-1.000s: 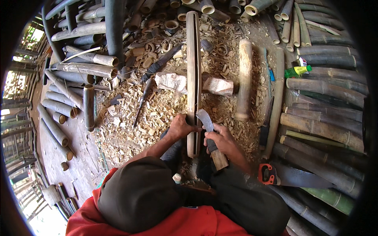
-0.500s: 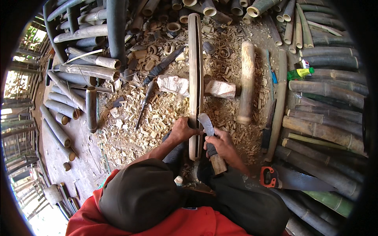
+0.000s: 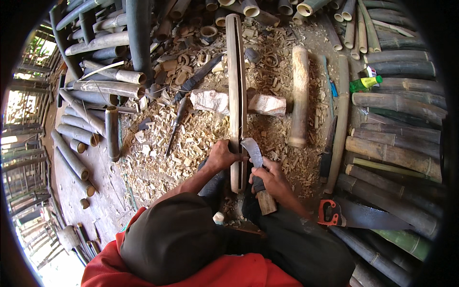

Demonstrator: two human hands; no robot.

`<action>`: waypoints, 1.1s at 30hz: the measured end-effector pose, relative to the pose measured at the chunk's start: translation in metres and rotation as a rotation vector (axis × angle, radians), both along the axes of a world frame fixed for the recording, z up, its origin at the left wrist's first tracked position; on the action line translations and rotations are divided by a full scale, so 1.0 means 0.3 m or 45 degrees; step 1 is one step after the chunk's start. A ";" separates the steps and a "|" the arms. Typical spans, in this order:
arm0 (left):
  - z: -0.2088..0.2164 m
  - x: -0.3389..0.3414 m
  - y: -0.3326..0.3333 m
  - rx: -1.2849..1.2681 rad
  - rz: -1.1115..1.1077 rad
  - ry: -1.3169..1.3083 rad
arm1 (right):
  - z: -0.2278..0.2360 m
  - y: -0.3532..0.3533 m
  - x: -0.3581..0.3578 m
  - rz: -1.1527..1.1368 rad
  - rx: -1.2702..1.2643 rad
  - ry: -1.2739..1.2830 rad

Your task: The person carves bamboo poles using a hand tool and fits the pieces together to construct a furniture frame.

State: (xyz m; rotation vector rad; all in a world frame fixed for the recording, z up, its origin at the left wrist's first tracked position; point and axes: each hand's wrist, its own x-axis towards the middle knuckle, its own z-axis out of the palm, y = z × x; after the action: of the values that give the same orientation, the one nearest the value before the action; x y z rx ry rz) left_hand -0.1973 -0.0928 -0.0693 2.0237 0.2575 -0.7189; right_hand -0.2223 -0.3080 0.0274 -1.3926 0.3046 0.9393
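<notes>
Bamboo (image 3: 235, 71): pale, long, slit lengthwise
Knife (image 3: 253, 150): grey curved blade
Left hand (image 3: 221, 155): clasping bamboo's near half
Right hand (image 3: 272, 176): gripping knife

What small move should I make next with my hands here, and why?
Probably a light stroke of the curved knife along the slotted bamboo: your right hand holds the knife with its blade close to the bamboo, and your left hand seems to be steadying that piece.

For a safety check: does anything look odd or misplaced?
Perhaps the green bottle beside the bamboo poles: it's neither bamboo nor tool. Wood chips lie scattered around the slotted pole.
</notes>
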 end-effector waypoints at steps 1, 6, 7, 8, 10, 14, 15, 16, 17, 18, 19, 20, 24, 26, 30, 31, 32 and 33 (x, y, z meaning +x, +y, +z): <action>-0.015 -0.009 0.000 0.110 -0.007 -0.022 | -0.011 0.008 -0.006 0.000 0.022 -0.072; -0.024 -0.006 -0.004 0.035 0.012 -0.004 | -0.016 0.005 -0.004 -0.079 0.006 -0.111; -0.013 -0.007 -0.001 0.034 0.024 0.002 | -0.021 0.008 0.003 -0.088 0.010 -0.121; -0.028 -0.014 0.001 0.058 0.026 -0.007 | -0.023 0.011 0.010 -0.088 0.013 -0.119; -0.050 -0.021 -0.008 0.104 0.017 -0.027 | -0.025 0.016 0.025 -0.099 0.016 -0.118; -0.033 -0.012 0.002 0.053 0.006 0.024 | -0.052 0.038 0.059 -0.115 -0.003 -0.169; -0.032 -0.008 0.002 0.033 0.024 0.022 | -0.060 0.049 0.079 -0.132 0.000 -0.194; -0.028 -0.006 0.000 0.013 0.040 0.020 | -0.068 0.059 0.097 -0.152 0.003 -0.218; -0.024 -0.005 -0.001 -0.007 0.055 0.019 | -0.079 0.069 0.120 -0.151 0.004 -0.233; -0.023 -0.005 0.000 0.017 0.043 0.008 | -0.092 0.078 0.148 -0.151 0.004 -0.247; -0.024 -0.010 0.004 0.044 0.040 -0.002 | -0.107 0.090 0.175 -0.143 0.008 -0.260; -0.019 -0.009 0.003 0.069 0.029 -0.016 | -0.122 0.092 0.204 -0.143 0.029 -0.272; 0.002 0.003 0.002 0.014 0.008 -0.034 | -0.139 0.098 0.324 -0.176 0.071 -0.339; -0.014 -0.005 0.010 0.066 -0.015 -0.064 | -0.145 0.099 0.391 -0.202 0.089 -0.371; -0.058 -0.017 0.042 0.010 -0.014 0.018 | -0.109 0.124 0.479 -0.158 0.049 -0.412; -0.062 -0.012 0.036 0.037 -0.055 0.028 | -0.103 0.122 0.533 -0.158 0.021 -0.409; -0.051 -0.005 0.029 0.030 -0.049 0.024 | -0.104 0.114 0.603 -0.112 0.063 -0.400; -0.039 -0.001 0.019 0.023 -0.041 0.021 | -0.103 0.106 0.656 -0.113 0.048 -0.403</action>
State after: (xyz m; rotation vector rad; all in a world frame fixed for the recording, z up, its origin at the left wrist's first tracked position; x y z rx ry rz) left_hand -0.1976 -0.0869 -0.0809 2.0440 0.2419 -0.7559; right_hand -0.0255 -0.2763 -0.0034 -1.4559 0.1081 0.6368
